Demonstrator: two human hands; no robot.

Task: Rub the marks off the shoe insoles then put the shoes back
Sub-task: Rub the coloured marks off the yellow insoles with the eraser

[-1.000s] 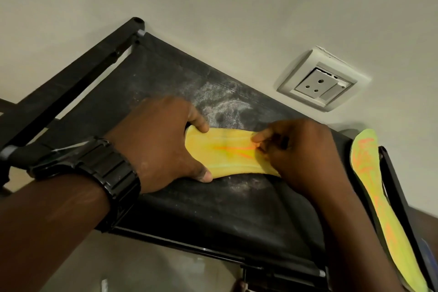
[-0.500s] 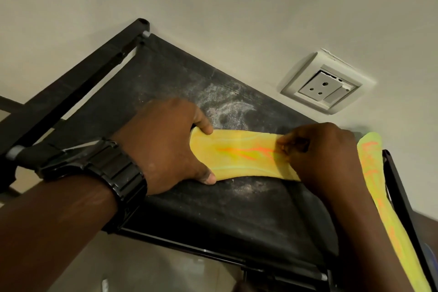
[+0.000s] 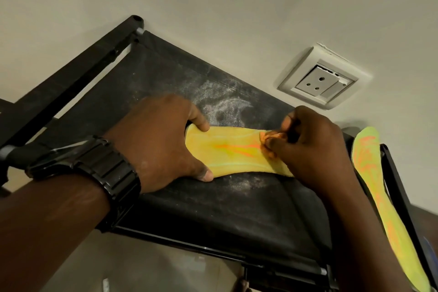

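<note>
- On the black fabric shelf (image 3: 189, 208), the yellow insole (image 3: 232, 152) lay flat, with orange marks down its middle. The left hand (image 3: 161, 142) gripped one end across its width, thumb on the near edge and forefinger curled over the far edge.
- The right hand (image 3: 312, 147) had its fingers bunched together, pinching a small orange-stained wad (image 3: 272, 136) against the insole. What the wad was made of could not be told.
- Likeliest trouble: the insole looked thin and soft, so a hard stroke toward the left hand could buckle or crease it rather than lift the marks.
- The wad looked loaded with orange and might smear colour back onto the yellow.
- The shelf was cloth, with white dust (image 3: 225, 106) on it. It would probably sag under pressure, and the insole's edges could pick up dust.
- A second insole (image 3: 369, 173), marked too, lay along the shelf's right end, seemingly partly over the frame rail. A wide sweep of the right forearm might knock it off.
- Room: the wall ran just behind the shelf, with a socket (image 3: 324, 85) near the right hand, so space rearward was tight. The near edge dropped away open, and cloth ran on leftward to the frame bar (image 3: 90, 73).
- No shoes were in view.
</note>
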